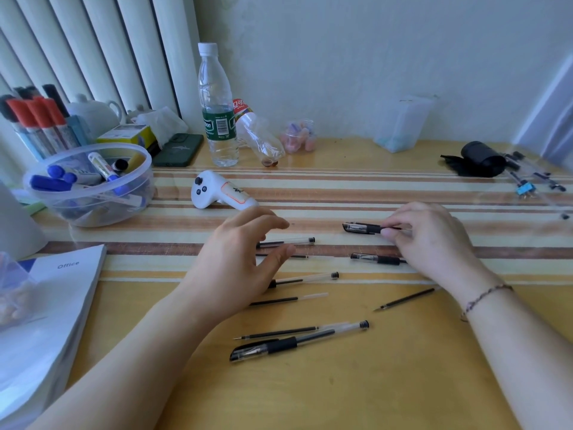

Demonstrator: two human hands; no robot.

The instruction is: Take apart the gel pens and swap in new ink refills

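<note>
Fingers (pixel 391 232) of the right hand (pixel 434 237) pinch a capped pen (pixel 362 228); left hand (pixel 238 262) hovers spread (holding nothing).

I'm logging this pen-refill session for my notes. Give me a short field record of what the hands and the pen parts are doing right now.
left hand: open, fingers spread, hovering over the pen parts, holding nothing
right hand: fingertips pinching a capped gel pen
whole pen nearest the camera: lying on the table, cap on
loose refill: lying alone near the right wrist
clear barrel: on the table by the left hand
table: yellow wood with a striped band
background: water bottle, bowl of markers
</note>
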